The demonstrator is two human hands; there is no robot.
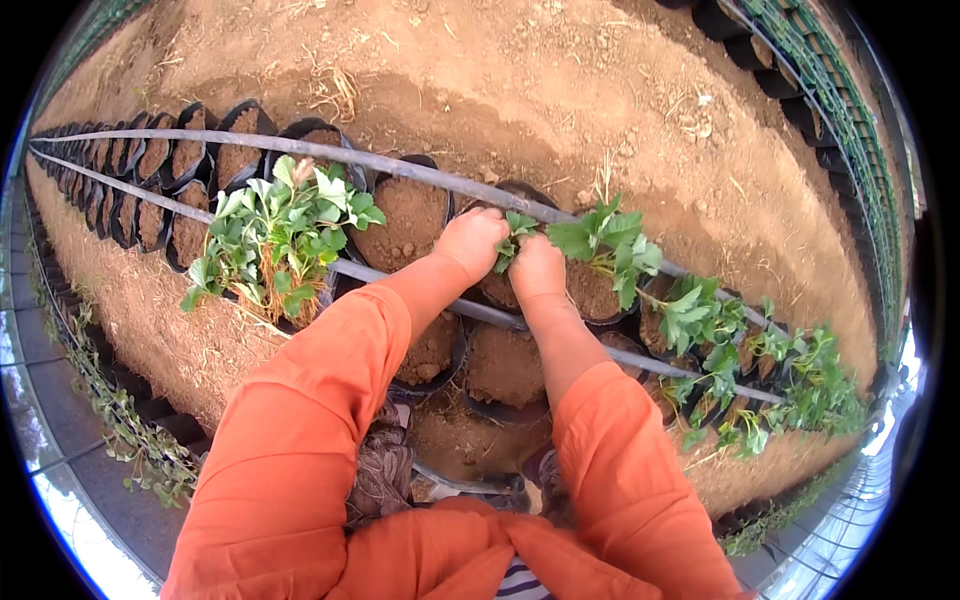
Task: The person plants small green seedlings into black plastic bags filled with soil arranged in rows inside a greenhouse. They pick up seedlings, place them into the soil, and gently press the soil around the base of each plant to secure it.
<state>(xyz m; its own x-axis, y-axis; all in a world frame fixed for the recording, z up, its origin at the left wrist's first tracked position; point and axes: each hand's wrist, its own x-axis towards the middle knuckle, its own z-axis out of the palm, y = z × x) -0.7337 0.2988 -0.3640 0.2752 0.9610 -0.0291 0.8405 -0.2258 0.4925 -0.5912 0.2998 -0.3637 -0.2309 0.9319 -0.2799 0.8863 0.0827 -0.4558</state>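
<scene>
My left hand [474, 241] and my right hand [537, 264] meet around a small leafy strawberry seedling [513, 238] over a black grow bag of brown soil [501, 289]. Both hands have fingers curled in at the base of its leaves; the fingertips and the roots are hidden. To the left, a bunch of strawberry seedlings with bare roots [281, 232] lies over the bags and the lower pipe. Just right of my right hand, a larger strawberry plant [609, 244] stands in a soil-filled bag.
Two long grey pipes [390, 166] [480, 310] run along the double row of soil-filled black bags [409, 217]. More strawberry plants [814, 382] grow at the right. Dry ground [525, 82] lies beyond the row, and other planted rows [847, 127] curve along the edges.
</scene>
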